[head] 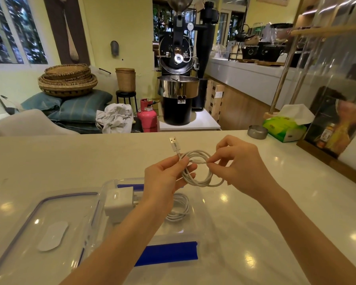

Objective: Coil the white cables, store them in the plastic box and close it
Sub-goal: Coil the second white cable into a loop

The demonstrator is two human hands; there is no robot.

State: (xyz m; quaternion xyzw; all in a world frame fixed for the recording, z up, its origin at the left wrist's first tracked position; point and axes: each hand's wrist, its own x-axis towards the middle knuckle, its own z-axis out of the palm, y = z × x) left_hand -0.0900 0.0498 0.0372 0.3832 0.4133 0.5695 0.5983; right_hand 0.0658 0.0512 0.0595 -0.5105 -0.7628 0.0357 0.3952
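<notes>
A white cable (201,182) wound into a loop hangs above the counter, its USB plug (174,143) sticking up. My left hand (164,177) pinches the loop at its left side. My right hand (238,163) pinches the cable's other end at the top of the loop. Below them sits the clear plastic box (195,241) with blue clips, open. Inside it lie a second coiled white cable (178,208) and a white charger block (119,202), partly hidden by my left forearm. The clear lid (39,227) with a blue seal lies flat to the box's left.
The white counter (275,212) stretches to the right and back. A metal ashtray (257,131), a green tissue box (284,126) and a glass case (335,112) stand at the far right edge. A coffee roaster (178,79) stands beyond the counter.
</notes>
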